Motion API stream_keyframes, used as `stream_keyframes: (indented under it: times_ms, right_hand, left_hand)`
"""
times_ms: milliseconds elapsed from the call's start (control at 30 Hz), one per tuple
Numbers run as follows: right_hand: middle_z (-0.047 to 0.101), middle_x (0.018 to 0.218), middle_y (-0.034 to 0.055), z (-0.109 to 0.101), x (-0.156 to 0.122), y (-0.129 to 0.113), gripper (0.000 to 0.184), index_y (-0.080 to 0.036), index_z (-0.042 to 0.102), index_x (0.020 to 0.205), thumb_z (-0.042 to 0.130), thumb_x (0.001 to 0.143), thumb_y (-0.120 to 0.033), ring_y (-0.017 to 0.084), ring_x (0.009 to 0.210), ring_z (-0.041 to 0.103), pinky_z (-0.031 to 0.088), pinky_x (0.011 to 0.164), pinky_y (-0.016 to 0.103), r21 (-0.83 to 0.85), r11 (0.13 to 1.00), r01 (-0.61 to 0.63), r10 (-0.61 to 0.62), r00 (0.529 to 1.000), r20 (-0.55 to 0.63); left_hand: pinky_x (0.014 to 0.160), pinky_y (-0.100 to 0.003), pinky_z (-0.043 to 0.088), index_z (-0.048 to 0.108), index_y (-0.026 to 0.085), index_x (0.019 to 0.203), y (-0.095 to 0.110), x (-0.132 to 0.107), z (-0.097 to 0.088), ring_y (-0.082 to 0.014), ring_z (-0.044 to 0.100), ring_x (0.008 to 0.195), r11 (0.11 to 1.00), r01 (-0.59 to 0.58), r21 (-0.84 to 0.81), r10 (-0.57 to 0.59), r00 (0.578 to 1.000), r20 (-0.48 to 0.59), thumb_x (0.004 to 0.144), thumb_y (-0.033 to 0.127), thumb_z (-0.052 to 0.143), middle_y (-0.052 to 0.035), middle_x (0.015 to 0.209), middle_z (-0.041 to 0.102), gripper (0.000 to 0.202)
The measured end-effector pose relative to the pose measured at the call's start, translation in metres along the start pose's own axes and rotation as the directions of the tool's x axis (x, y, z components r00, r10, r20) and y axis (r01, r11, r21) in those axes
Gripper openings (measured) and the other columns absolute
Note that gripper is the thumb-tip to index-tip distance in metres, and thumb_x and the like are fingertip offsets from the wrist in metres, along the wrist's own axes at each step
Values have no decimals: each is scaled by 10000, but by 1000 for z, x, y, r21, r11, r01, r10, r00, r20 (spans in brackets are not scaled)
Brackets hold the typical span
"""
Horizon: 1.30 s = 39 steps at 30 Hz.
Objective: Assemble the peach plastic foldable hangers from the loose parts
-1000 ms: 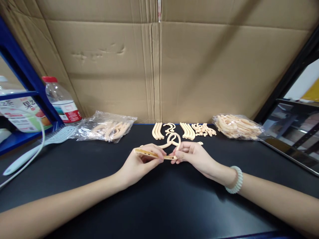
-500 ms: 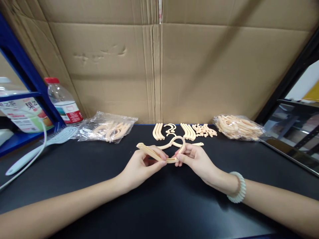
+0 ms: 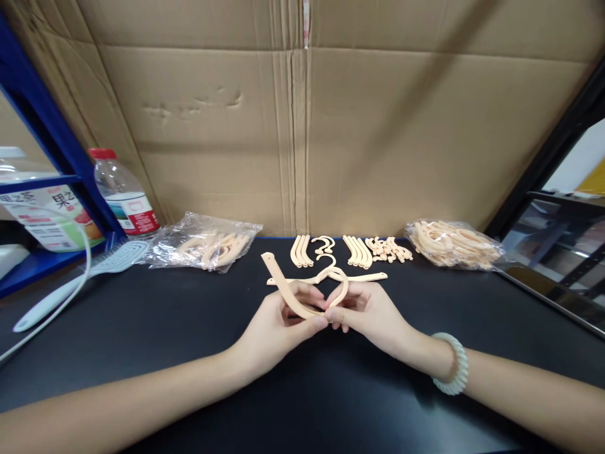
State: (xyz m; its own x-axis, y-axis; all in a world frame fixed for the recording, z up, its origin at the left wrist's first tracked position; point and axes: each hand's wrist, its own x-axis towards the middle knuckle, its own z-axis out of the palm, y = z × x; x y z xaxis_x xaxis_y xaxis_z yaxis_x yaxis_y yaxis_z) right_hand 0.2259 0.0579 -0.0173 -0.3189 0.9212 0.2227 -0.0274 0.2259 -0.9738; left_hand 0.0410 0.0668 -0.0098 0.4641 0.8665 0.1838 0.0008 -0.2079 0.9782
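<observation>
My left hand (image 3: 288, 318) is closed on a pale beige plastic hanger arm (image 3: 278, 275), its free end pointing up and left. In my right hand (image 3: 371, 307), thumb and fingers pinch a curved hanger hook (image 3: 346, 287) of the same colour. The two pieces meet at my fingertips, where the joint is mostly covered. Just behind my hands, a hanger (image 3: 371, 277) with its hook and two arms lies on the black table (image 3: 302, 391). Farther back are loose hanger arms (image 3: 301, 251), loose hooks (image 3: 324, 243), more arms (image 3: 358, 252) and a pile of small pieces (image 3: 391, 250).
Clear bags of beige hanger parts lie at back left (image 3: 212, 246) and back right (image 3: 454, 244). A hairbrush (image 3: 80, 284), a white cable (image 3: 85, 265) and a red-capped bottle (image 3: 125, 195) are at left. A cardboard wall (image 3: 212, 157) closes off the back.
The hanger arm in my left hand has turned so its free end points more steeply upward. Both hands have dropped slightly, and the hook has tipped with them.
</observation>
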Motion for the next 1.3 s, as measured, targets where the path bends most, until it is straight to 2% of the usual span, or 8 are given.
stream_keyframes:
  times_ms: [200, 300, 433, 567, 833, 1033, 1133, 1300]
  right_hand:
    - [675, 672, 21, -16, 14, -4, 238, -179, 648, 860, 713, 764, -387, 149, 569, 637, 480, 483, 243, -10, 997, 75, -76, 995, -66]
    - [671, 701, 32, -45, 32, -5, 230, -178, 666, 867, 627, 833, -401, 152, 610, 631, 509, 559, 278, -218, 960, 174, -214, 960, -180]
    - [693, 887, 76, -86, 53, 2, 111, -192, 705, 875, 630, 828, -258, 231, 875, 615, 500, 815, 412, -752, 593, 288, -432, 902, 5]
    - [657, 1050, 107, -106, 63, 20, 159, -203, 712, 964, 614, 840, -201, 274, 1034, 545, 454, 919, 476, -869, 328, 370, -439, 874, 206]
    - [677, 1022, 80, -105, 71, 29, 124, -215, 724, 768, 634, 800, -136, 260, 987, 573, 419, 929, 494, -820, 488, 298, -375, 920, 111]
    - [694, 967, 82, -98, 67, 18, 185, -203, 686, 913, 528, 893, -296, 204, 864, 652, 521, 733, 347, -718, 654, 240, -423, 902, -84]
    - [687, 791, 57, -91, 60, 9, 268, -177, 652, 973, 532, 890, -401, 168, 649, 652, 520, 600, 304, -534, 823, 194, -367, 899, -239]
    - [681, 1015, 91, -75, 47, 0, 287, -181, 649, 913, 652, 792, -441, 188, 796, 687, 547, 708, 327, -186, 963, 196, -254, 892, -374]
  left_hand:
    - [695, -290, 545, 680, 159, 762, 3, 1, -2, -175, 663, 723, 997, 75, -11, -75, 995, -60, 696, 264, 783, -23, 771, 686, 162]
    - [759, -306, 554, 694, 146, 808, 2, 1, -3, -188, 678, 784, 985, 114, -131, -126, 988, -90, 679, 243, 803, -45, 854, 702, 196]
    - [807, -298, 548, 703, 133, 831, 3, 1, -4, -182, 680, 824, 964, 154, -217, -177, 980, -90, 693, 236, 806, -56, 908, 701, 201]
    - [785, -272, 546, 705, 137, 810, 5, 2, -4, -164, 677, 805, 960, 149, -237, -170, 983, -70, 695, 213, 805, -38, 880, 693, 170]
    - [771, -255, 534, 709, 145, 781, 5, 3, -5, -152, 666, 795, 969, 135, -207, -149, 987, -53, 695, 210, 803, -25, 857, 684, 143]
    - [787, -279, 526, 700, 148, 795, 6, 2, -6, -164, 662, 806, 968, 153, -198, -166, 985, -54, 690, 217, 807, -27, 857, 687, 165]
    - [791, -277, 520, 694, 144, 797, 7, 1, -5, -163, 656, 808, 963, 162, -214, -177, 983, -53, 679, 220, 815, -28, 845, 690, 185]
    - [776, -255, 505, 691, 139, 814, 6, 2, -6, -144, 644, 782, 953, 181, -243, -198, 979, -50, 674, 227, 823, -29, 818, 696, 211]
